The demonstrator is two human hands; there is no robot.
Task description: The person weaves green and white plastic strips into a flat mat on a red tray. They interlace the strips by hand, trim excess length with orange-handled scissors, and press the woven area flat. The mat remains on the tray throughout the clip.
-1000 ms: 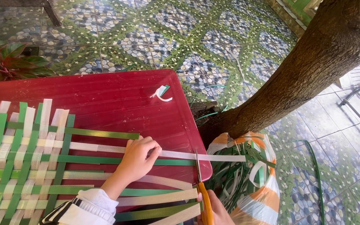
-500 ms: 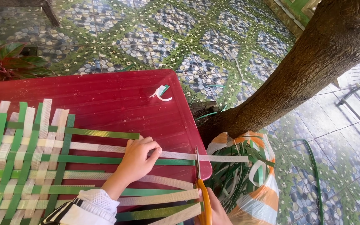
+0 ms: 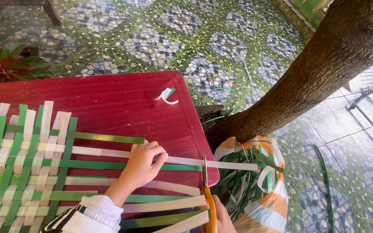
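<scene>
**Trimming a white strip end at the bench edge**

Left hand [image 3: 145,162] flat on the woven mat [image 3: 26,172], fingers pressed together on top of the white strip [image 3: 186,161], pinning it to the red bench [image 3: 109,108]. Not a pinch, just downward pressure. Right hand [image 3: 221,218] low at the frame edge, closed round the orange handles of the scissors [image 3: 206,185]; blades point up and away, tip touching or just short of the white strip near the bench's right edge. Cannot tell whether the blades are parted. Strip runs from the weave, under the left fingers, past the bench edge and out over the bag of offcuts [image 3: 255,190] beside the tree trunk [image 3: 307,82].

To cut well:
- Hold strip taut between pinning fingers and blade.
- Square the blades across the strip, not slanted.
- Line cut up with neighbouring green strip [image 3: 109,165] end for even margin.
- Keep left fingertips well back from blade.
- Let offcut drop toward bag.

Loose white scrap [image 3: 167,95] farther back on bench, well apart, no concern.
</scene>
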